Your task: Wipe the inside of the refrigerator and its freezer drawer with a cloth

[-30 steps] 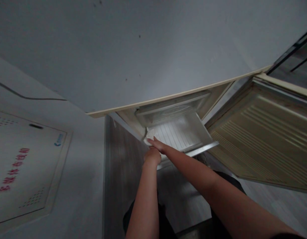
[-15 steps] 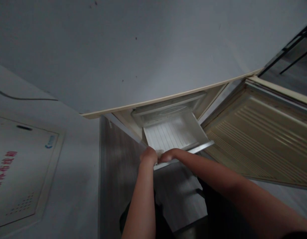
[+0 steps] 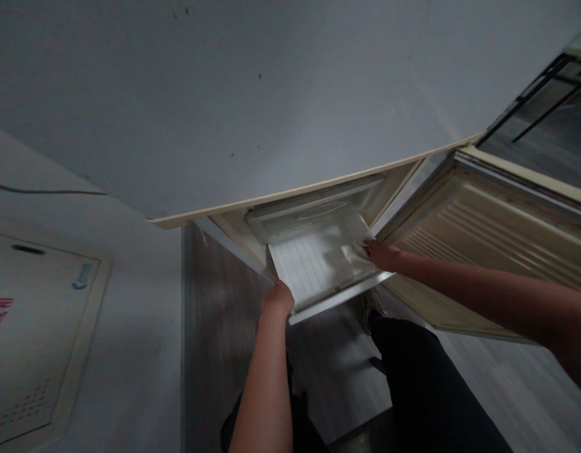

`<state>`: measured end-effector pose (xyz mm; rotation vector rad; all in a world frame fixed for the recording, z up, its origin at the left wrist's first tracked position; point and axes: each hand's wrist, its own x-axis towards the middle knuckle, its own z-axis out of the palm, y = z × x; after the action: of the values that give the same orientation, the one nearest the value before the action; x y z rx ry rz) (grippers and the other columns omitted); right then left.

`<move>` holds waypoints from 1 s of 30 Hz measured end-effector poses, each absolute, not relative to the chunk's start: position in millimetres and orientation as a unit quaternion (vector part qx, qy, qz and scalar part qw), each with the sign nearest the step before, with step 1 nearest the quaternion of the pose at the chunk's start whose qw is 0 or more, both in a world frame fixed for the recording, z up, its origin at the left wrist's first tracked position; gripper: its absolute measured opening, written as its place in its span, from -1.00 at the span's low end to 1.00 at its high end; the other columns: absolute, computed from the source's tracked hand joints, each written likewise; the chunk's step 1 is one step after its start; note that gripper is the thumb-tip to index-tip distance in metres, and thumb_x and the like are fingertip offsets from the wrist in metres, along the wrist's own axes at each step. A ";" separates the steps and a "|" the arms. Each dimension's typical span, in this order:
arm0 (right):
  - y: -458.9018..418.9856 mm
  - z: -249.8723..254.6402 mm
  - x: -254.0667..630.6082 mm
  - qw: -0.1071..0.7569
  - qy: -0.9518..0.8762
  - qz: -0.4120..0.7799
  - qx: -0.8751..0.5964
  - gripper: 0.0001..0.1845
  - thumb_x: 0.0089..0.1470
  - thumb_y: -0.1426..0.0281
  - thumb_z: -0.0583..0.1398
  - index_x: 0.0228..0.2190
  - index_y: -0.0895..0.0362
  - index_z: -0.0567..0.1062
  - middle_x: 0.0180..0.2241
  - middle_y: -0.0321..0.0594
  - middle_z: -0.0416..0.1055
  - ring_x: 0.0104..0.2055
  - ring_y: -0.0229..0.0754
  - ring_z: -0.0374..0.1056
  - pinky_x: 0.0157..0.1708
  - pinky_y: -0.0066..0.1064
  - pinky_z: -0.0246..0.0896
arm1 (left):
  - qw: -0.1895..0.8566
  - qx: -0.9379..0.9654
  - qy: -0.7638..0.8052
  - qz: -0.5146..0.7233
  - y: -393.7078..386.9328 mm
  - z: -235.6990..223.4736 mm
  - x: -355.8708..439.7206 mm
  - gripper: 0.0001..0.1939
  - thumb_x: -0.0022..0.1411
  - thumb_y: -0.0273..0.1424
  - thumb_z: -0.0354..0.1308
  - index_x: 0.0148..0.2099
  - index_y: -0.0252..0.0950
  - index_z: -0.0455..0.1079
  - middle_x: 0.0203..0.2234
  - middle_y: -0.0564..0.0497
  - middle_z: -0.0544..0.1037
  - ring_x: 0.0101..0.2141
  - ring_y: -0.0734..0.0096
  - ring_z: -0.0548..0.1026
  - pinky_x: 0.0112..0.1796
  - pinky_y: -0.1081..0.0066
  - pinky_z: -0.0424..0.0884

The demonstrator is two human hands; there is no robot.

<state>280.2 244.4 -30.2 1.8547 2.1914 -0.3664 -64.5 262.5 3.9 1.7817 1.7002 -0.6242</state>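
Observation:
A white drawer (image 3: 300,264) with a ribbed bottom is pulled part way out of a fridge compartment (image 3: 257,226). My left hand (image 3: 277,299) is closed around the drawer's near left corner. On the drawer's right side my right hand (image 3: 383,254) grips a pale cloth (image 3: 356,258), whose folds rest against the inside of the drawer. The fingertips of my right hand are partly hidden by the cloth and the dim light.
The fridge door (image 3: 464,233) stands wide open on the right. A white wall panel (image 3: 40,327) with red writing is on the left. My legs (image 3: 422,377) are below the drawer, over a grey wood-look floor (image 3: 337,371). A black metal frame (image 3: 545,94) stands upper right.
My right hand has moved with the cloth from the drawer's near left corner across to its right side. My left hand stays at the left corner.

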 end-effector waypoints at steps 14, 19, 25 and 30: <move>335.3 -18.5 268.0 0.165 0.749 -0.117 0.631 -0.41 0.03 0.65 0.01 0.08 0.29 0.48 0.21 0.11 0.31 0.43 0.02 -0.10 0.39 0.12 -0.28 | 0.290 0.676 0.628 -0.252 262.6 0.0 -67.4 -0.51 0.37 -0.27 -0.01 0.21 -0.48 0.19 0.10 -0.37 0.49 0.09 0.03 0.49 0.01 0.25 0.40; 285.5 -0.6 278.8 0.103 0.747 -0.063 0.654 -0.47 0.16 0.55 -0.02 0.10 0.43 0.45 0.21 0.28 0.26 0.46 0.16 -0.27 0.40 0.09 -0.34 | 0.261 0.673 0.635 -0.274 260.6 4.5 -59.4 -0.47 0.34 -0.31 0.03 0.24 -0.55 0.16 0.09 -0.44 0.48 0.07 -0.03 0.50 -0.01 0.20 0.41; 232.5 -10.5 291.2 0.095 0.724 -0.032 0.682 -0.41 0.21 0.46 -0.05 0.18 0.57 0.29 0.21 0.39 0.19 0.44 0.25 -0.24 0.36 0.04 -0.19 | 0.262 0.652 0.658 -0.272 259.7 6.5 -52.3 -0.51 0.30 -0.40 0.03 0.22 -0.51 0.18 0.06 -0.42 0.51 0.05 0.01 0.53 -0.05 0.23 0.43; 268.7 -30.0 278.3 0.065 0.650 -0.096 0.751 -0.27 0.28 0.33 -0.09 0.33 0.54 -0.04 0.29 0.45 0.04 0.37 0.37 -0.04 0.25 0.11 0.02 | 0.253 0.630 0.684 -0.265 257.6 4.7 -46.0 -0.52 0.30 -0.43 -0.01 0.23 -0.51 0.19 0.04 -0.43 0.51 0.07 0.03 0.52 -0.03 0.22 0.44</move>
<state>278.3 268.7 -30.0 2.2659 1.9633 -0.2904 -46.0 257.6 4.7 1.7134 1.8605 -0.7196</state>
